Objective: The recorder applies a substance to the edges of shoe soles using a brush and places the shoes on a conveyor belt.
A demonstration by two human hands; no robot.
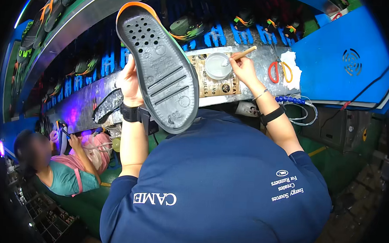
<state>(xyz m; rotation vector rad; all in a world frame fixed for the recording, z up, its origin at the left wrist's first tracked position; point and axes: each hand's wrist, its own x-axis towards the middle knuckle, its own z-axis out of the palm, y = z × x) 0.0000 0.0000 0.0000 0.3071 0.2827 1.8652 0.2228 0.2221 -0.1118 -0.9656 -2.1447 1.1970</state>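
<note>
My left hand [130,83] is closed on the edge of a large dark grey shoe sole [172,83], held up with its ribbed face toward me. The sole has small round holes at one end and an orange and green rim. My right hand [245,70] is closed round a brush [245,53] with a light wooden handle. The brush's pale bristle end dips into a round white bowl [213,74] of whitish liquid. Under the bowl lies a piece of printed brown cardboard [228,89], on the metal bench.
Scissors [274,73] with red and orange handles lie right of the bowl, beside white paper [292,67]. Shoes [187,28] stand on blue racks behind. Another dark sole [108,105] rests at left. A co-worker [73,175] sits at far left; a blue machine [349,54] stands at right.
</note>
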